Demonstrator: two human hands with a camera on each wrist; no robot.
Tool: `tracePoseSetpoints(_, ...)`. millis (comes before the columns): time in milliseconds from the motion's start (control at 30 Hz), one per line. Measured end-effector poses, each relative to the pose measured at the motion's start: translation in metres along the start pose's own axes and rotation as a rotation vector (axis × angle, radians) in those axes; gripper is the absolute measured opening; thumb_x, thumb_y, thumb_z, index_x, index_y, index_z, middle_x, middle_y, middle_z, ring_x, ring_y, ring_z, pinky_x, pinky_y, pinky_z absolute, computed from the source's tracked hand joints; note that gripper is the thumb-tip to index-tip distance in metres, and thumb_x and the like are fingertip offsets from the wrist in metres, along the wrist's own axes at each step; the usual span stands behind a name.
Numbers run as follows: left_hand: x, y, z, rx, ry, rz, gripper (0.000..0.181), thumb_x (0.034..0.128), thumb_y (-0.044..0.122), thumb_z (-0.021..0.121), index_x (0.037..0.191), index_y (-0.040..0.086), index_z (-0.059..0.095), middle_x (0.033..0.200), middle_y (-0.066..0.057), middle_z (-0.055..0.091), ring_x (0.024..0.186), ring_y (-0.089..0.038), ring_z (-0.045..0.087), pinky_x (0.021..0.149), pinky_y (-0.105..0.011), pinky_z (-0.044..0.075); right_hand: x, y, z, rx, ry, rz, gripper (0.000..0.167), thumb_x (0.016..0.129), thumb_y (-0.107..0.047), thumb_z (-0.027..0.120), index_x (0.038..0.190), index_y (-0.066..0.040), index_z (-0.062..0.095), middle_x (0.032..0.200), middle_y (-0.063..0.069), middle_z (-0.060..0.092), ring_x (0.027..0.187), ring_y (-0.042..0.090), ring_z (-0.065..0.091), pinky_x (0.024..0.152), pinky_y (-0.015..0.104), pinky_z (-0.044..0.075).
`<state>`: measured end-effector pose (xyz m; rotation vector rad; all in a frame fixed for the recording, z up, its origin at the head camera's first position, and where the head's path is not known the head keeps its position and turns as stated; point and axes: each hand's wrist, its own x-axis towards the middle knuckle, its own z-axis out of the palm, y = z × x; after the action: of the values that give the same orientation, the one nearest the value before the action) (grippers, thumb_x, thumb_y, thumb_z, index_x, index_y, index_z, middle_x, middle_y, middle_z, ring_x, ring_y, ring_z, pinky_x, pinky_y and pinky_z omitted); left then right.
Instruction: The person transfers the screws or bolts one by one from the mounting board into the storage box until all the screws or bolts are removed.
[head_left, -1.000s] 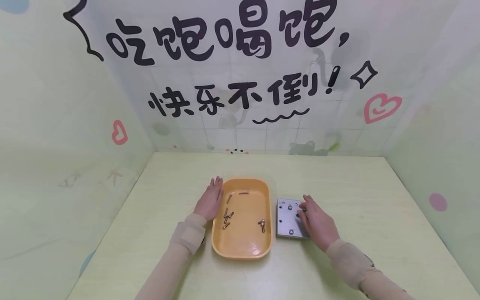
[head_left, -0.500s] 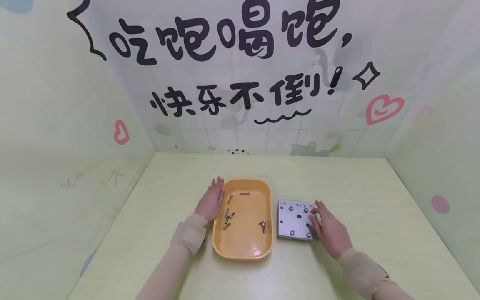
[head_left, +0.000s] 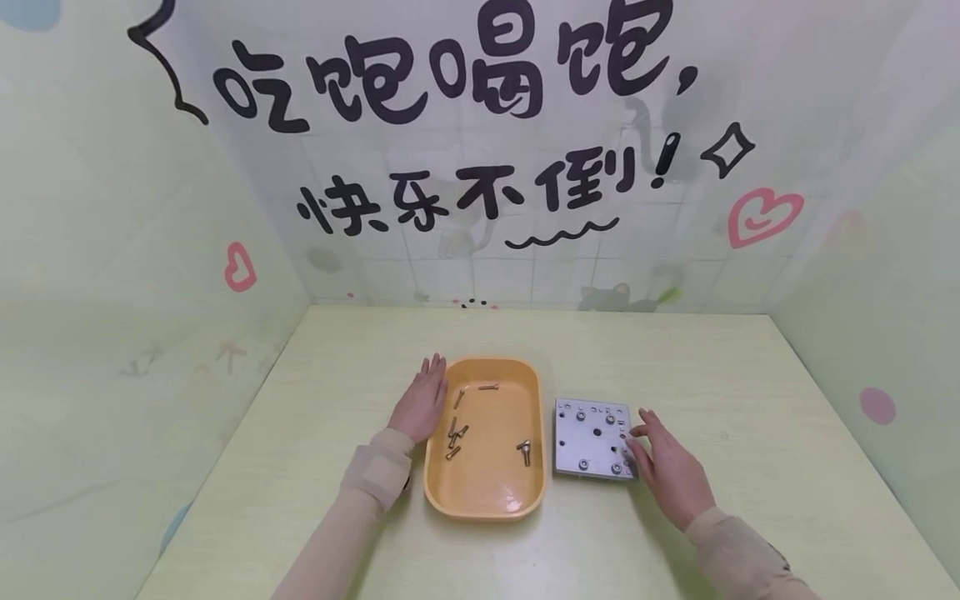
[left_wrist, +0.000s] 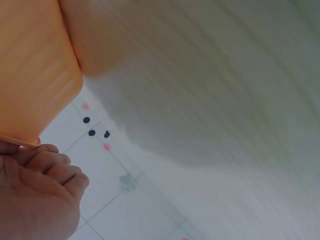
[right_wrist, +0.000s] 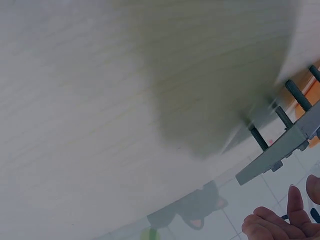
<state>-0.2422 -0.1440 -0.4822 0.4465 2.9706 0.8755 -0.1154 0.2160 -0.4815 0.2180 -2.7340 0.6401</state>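
My left hand (head_left: pixel 420 406) rests at the left rim of an orange tray (head_left: pixel 483 510), fingers extended along it. In the left wrist view, the fingertips (left_wrist: pixel 49 148) touch the tray's rim. Several socket-head screws (head_left: pixel 454 433) lie inside the tray. To its right is a square metal plate (head_left: pixel 596 450) with holes and several screw heads on top. The right wrist view shows threaded screw shanks (right_wrist: pixel 298 95) projecting from the plate's underside towards the table. My right hand (head_left: pixel 671 467) is at the plate's right edge, fingers loosely bent, with nothing visible between thumb and forefinger.
The pale wooden table (head_left: pixel 360 350) carries the tray and plate near its middle. A back wall (head_left: pixel 465 275) with large black lettering and side walls (head_left: pixel 885 317) enclose it on three sides.
My right hand has moved right, from over the plate to its right edge, uncovering the screw heads on that side. The left hand and tray stay in place.
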Motion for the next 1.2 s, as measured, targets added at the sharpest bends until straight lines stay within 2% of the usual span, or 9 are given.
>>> tracePoseSetpoints(167,0.0,0.0,0.0,0.0,0.001,0.0,0.051,0.1085,0.02,0.03,0.151,-0.009,0.026,0.16,-0.024,0.021,0.15,-0.04,0.017,0.124,-0.052,0.018,-0.008,0.0,-0.002,0.002,-0.023,0.008,0.037,0.095,-0.01,0.064,0.126,0.007,0.053,0.135,0.027,0.057,0.127,0.047,0.051,0.094,0.057,0.052)
tracePoseSetpoints(333,0.001,-0.002,0.001,0.004,0.014,0.0,0.052,0.1087,0.021,0.029,0.151,-0.008,0.026,0.16,-0.024,0.021,0.15,-0.039,0.017,0.124,-0.051,0.018,-0.015,0.001,0.0,-0.007,-0.023,0.001,0.046,0.094,-0.012,0.066,0.131,0.01,0.049,0.134,0.026,0.059,0.125,0.046,0.053,0.095,0.057,0.052)
tracePoseSetpoints(433,0.001,-0.002,0.0,0.002,0.016,0.002,0.052,0.1088,0.021,0.028,0.151,-0.008,0.026,0.16,-0.024,0.021,0.15,-0.039,0.017,0.124,-0.051,0.018,-0.019,0.002,0.003,-0.008,-0.022,-0.009,0.043,0.093,-0.012,0.068,0.127,0.008,0.052,0.134,0.027,0.058,0.124,0.047,0.054,0.094,0.057,0.053)
tracePoseSetpoints(567,0.001,-0.002,0.001,0.0,0.009,0.0,0.052,0.1088,0.021,0.029,0.151,-0.008,0.026,0.16,-0.024,0.021,0.15,-0.039,0.017,0.124,-0.051,0.018,-0.023,0.0,0.005,-0.009,-0.028,-0.018,0.023,0.092,-0.011,0.069,0.11,0.0,0.06,0.136,0.029,0.055,0.124,0.046,0.055,0.093,0.056,0.053)
tracePoseSetpoints(667,0.0,-0.001,0.001,-0.003,0.004,-0.001,0.051,0.1088,0.021,0.029,0.151,-0.008,0.026,0.16,-0.024,0.021,0.15,-0.039,0.017,0.124,-0.051,0.018,-0.025,-0.002,0.006,-0.012,-0.031,-0.016,0.016,0.091,-0.011,0.069,0.104,-0.005,0.06,0.136,0.029,0.056,0.124,0.046,0.055,0.092,0.056,0.054)
tracePoseSetpoints(833,0.0,-0.002,0.0,-0.005,-0.002,0.0,0.051,0.1089,0.02,0.029,0.151,-0.008,0.025,0.16,-0.023,0.02,0.15,-0.039,0.016,0.124,-0.051,0.017,-0.025,-0.002,0.007,-0.017,-0.019,-0.02,0.017,0.091,-0.009,0.069,0.105,-0.004,0.06,0.135,0.029,0.056,0.122,0.047,0.056,0.091,0.057,0.054)
tracePoseSetpoints(1200,0.001,-0.001,-0.001,-0.001,-0.009,0.001,0.051,0.1087,0.019,0.03,0.151,-0.008,0.025,0.16,-0.024,0.02,0.15,-0.039,0.015,0.124,-0.052,0.016,-0.018,-0.005,0.009,-0.027,-0.018,-0.023,0.029,0.091,-0.005,0.069,0.115,0.005,0.057,0.13,0.029,0.06,0.121,0.046,0.057,0.094,0.055,0.053)
